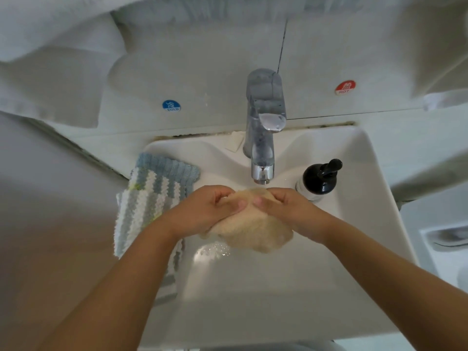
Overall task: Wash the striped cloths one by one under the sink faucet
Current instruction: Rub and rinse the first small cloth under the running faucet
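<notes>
We held a beige cloth bunched between both hands, the left hand curled round its left side with fingers tucked in and thumb pressed on top, the right hand pinching its upper right edge, fingers bent over the fabric. The cloth sat just under the spout of the chrome faucet, over the basin of the white sink, its lower edge hanging loose in a ruffled fold above wet droplets near the basin floor. We could not tell whether water was running. To our left, a stack of blue, grey and white striped cloths lay draped over the sink's left rim, partly under our left forearm. A black pump bottle stood on the right rim beside the faucet. On the wall behind were a blue cold sticker and a red hot sticker.
</notes>
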The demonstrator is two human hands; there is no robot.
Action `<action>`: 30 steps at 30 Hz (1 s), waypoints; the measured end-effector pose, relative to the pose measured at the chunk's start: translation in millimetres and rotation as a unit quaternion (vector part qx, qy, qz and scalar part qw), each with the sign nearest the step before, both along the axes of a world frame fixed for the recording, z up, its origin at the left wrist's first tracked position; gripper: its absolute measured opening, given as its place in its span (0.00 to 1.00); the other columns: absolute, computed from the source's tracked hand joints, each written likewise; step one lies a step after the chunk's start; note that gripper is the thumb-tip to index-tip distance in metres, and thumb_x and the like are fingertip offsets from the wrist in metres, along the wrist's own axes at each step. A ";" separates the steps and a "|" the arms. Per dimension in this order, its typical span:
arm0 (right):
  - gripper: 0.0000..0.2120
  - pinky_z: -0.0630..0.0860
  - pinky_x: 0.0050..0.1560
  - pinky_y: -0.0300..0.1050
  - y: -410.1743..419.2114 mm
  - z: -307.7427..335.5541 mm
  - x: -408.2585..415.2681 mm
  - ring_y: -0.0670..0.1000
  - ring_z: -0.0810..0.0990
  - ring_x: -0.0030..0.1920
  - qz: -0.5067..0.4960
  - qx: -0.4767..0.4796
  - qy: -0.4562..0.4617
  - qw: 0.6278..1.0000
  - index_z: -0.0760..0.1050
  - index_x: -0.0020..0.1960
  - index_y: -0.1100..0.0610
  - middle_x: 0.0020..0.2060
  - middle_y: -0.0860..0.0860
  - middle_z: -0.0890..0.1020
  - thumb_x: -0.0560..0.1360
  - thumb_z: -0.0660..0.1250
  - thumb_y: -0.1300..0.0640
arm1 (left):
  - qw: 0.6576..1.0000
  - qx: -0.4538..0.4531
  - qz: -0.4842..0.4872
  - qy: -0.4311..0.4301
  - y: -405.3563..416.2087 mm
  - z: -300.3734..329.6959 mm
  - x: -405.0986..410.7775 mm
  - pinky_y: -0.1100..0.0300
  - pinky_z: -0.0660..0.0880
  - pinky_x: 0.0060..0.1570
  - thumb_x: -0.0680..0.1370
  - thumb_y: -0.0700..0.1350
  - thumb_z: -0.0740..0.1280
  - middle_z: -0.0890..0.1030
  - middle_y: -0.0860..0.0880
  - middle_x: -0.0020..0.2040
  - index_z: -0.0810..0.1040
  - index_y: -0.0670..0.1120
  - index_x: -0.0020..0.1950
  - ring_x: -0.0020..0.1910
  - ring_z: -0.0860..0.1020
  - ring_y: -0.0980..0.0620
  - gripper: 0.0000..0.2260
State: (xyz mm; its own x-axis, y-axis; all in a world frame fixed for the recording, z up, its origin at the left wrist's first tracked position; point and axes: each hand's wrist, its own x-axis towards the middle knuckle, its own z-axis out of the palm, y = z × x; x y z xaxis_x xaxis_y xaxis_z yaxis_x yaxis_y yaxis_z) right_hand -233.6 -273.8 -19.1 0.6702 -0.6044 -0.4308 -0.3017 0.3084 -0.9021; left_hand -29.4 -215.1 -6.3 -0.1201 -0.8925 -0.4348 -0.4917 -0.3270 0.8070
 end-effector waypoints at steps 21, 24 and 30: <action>0.21 0.71 0.30 0.38 28.8 -6.4 45.1 0.48 0.73 0.31 -0.303 -0.069 0.068 0.948 0.71 0.39 0.67 0.29 0.56 0.74 0.80 0.62 0.50 | 0.908 -0.007 0.402 0.120 -7.6 -17.3 -77.3 0.55 0.74 0.40 0.82 0.56 0.58 0.76 0.47 0.30 0.73 0.43 0.33 0.33 0.76 0.50 0.23; 0.21 0.75 0.31 0.40 35.3 -5.8 45.0 0.50 0.78 0.31 -0.285 -0.073 0.057 0.954 0.74 0.42 0.68 0.33 0.60 0.79 0.81 0.60 0.50 | 0.903 -0.038 0.419 0.085 -15.3 -12.7 -80.3 0.58 0.70 0.37 0.83 0.54 0.57 0.73 0.53 0.25 0.70 0.48 0.28 0.29 0.73 0.54 0.24; 0.21 0.70 0.32 0.46 21.6 -13.8 37.8 0.47 0.72 0.29 -0.321 -0.082 0.073 0.941 0.68 0.32 0.57 0.25 0.51 0.73 0.81 0.59 0.50 | 0.935 -0.058 0.340 0.085 2.1 -18.0 -97.7 0.57 0.74 0.37 0.84 0.53 0.56 0.77 0.47 0.33 0.75 0.40 0.38 0.34 0.76 0.51 0.22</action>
